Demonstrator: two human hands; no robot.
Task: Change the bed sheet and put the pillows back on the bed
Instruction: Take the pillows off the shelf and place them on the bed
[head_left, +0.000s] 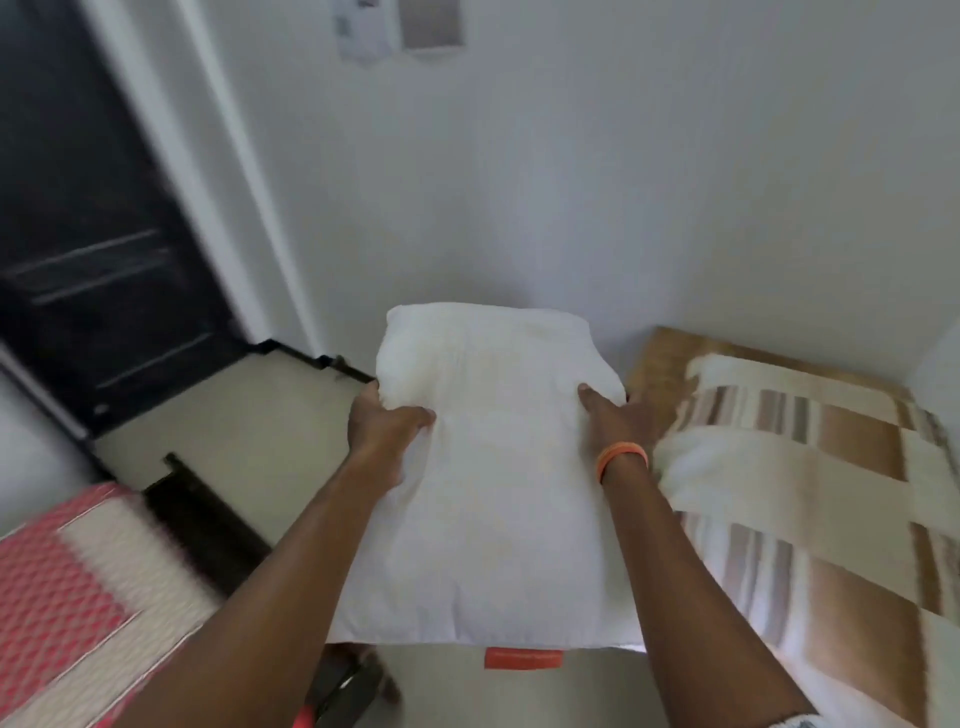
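Pillow (498, 467) carried, gripped by left hand (387, 423) and right hand (618, 421) at opposite sides | best kept level, set flat at head of bed (831, 467).

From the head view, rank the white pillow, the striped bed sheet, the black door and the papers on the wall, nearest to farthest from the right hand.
1. White pillow: gripped by the right hand.
2. Striped bed sheet: just right.
3. Black door: far left.
4. Wall papers: top, farthest.

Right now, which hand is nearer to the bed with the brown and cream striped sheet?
Right. The right hand grips the white pillow beside the bed; the left hand grips its far side.
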